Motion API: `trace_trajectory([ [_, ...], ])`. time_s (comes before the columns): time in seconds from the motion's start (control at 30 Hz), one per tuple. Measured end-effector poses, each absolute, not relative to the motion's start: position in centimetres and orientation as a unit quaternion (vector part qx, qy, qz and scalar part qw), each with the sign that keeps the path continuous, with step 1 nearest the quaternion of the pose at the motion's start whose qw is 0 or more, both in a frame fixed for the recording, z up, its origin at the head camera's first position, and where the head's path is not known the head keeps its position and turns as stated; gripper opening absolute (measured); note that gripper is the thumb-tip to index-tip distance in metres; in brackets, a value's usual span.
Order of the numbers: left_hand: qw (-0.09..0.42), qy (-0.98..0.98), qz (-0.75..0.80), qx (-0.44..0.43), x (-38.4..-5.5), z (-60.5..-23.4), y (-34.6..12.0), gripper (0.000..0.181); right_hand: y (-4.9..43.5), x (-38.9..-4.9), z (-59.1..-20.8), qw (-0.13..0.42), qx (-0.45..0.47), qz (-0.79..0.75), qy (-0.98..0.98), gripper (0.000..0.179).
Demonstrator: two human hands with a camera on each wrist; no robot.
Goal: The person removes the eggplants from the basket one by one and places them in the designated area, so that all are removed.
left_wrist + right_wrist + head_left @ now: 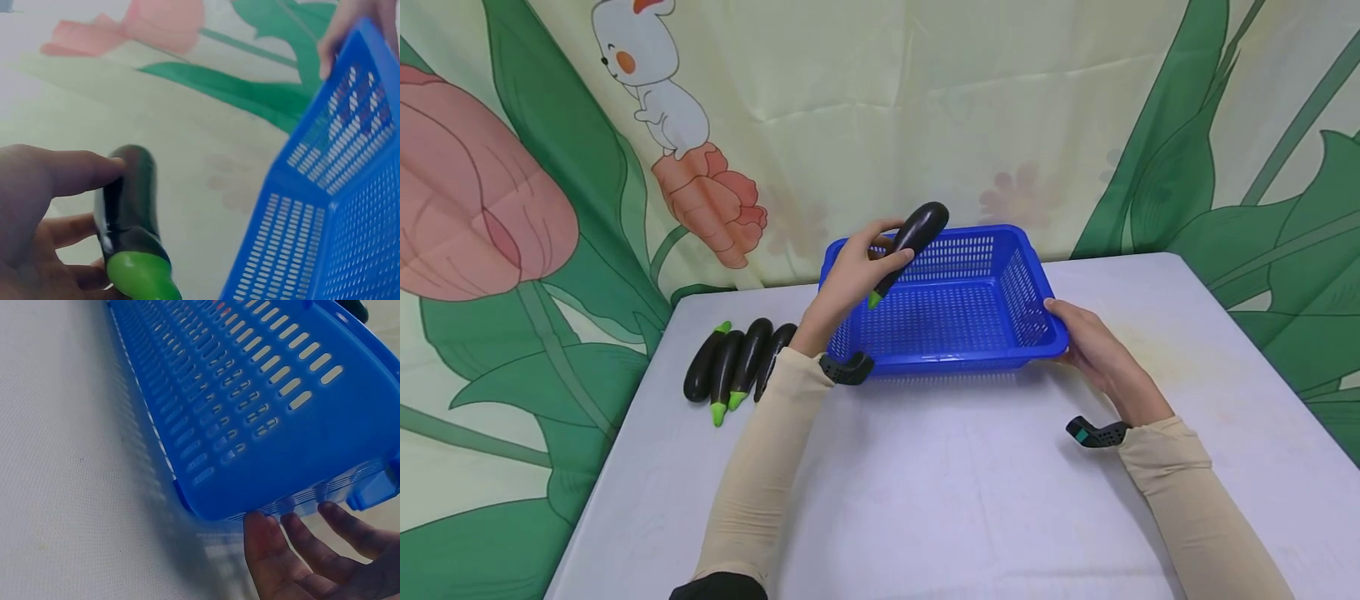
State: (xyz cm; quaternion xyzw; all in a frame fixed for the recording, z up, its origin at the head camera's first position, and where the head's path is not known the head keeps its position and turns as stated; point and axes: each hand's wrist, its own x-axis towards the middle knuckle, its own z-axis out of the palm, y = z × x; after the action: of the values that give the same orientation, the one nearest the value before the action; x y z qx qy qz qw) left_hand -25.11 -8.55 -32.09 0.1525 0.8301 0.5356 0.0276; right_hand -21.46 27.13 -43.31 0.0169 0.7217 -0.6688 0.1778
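Observation:
My left hand (853, 271) pinches an eggplant (917, 237) between thumb and fingers. It is dark and glossy, held aslant over the left part of a blue plastic basket (947, 364), its green stem end pointing down. In the left wrist view the thumb lies across the eggplant (134, 200), while the other fingers are behind it. My right hand (1093, 346) grips the basket's right end at the rim. From the right wrist view, its fingertips touch the end of the slotted basket (250, 437). No eggplant shows inside the basket.
Several more eggplants (727, 367) lie side by side at the left of the white-covered table (940, 500); my left forearm partly hides the rightmost. Behind the table hangs a printed cloth (850, 100) with flowers and leaves. The basket stands near the table's back edge.

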Motion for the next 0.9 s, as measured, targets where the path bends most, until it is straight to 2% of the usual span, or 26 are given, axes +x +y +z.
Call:
trace_trajectory([
  [0.4,-0.084,0.815,0.563,0.111,-20.0,-33.3,-11.6,0.053,27.0,-21.4,-43.4,0.178,0.017,-0.666,0.724,0.082],
  [0.9,-0.14,0.826,0.545,0.027,-17.7,-35.2,-16.0,0.055,27.0,-21.3,-43.2,0.177,0.014,-0.675,0.716,0.083],
])
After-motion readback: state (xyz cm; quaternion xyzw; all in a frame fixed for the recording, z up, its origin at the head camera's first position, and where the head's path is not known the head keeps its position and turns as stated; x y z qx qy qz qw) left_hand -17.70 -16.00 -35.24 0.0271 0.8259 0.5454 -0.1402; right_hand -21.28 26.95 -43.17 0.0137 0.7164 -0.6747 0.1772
